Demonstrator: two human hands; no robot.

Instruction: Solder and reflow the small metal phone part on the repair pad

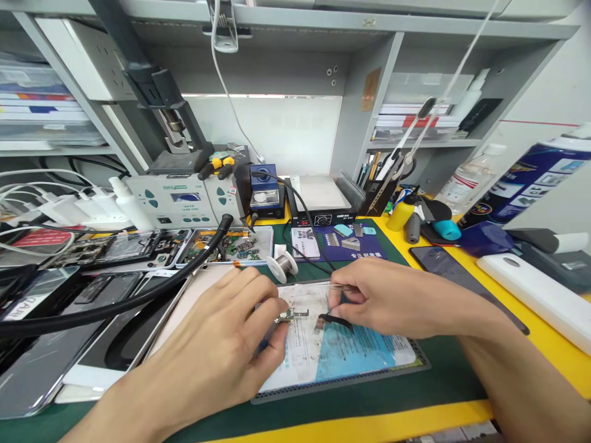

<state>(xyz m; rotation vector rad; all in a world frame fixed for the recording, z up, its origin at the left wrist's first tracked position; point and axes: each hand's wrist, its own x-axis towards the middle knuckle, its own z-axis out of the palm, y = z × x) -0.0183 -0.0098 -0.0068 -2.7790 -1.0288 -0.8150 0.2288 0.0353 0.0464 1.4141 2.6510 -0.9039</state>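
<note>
— Around the hands? 
— Small metal circuit part [290, 316] pinched in left hand [231, 344] fingertips, over a white and blue paper sheet [351, 354] on the green counter mat [415, 394]. Right hand [388, 301] closed on thin metal tweezers [344, 287], just beside a black flex strip [335, 321]. Solder spool [282, 266] close behind; thick black hose [115, 301] crossing the left side above stacked phones [69, 344].
— Hidden or unclear?
— Tweezer tips behind fingers. Blue spray can [530, 178] cut off at right edge.
— Readable writing?
— None legible; grey station's [178, 203] label too small.
</note>
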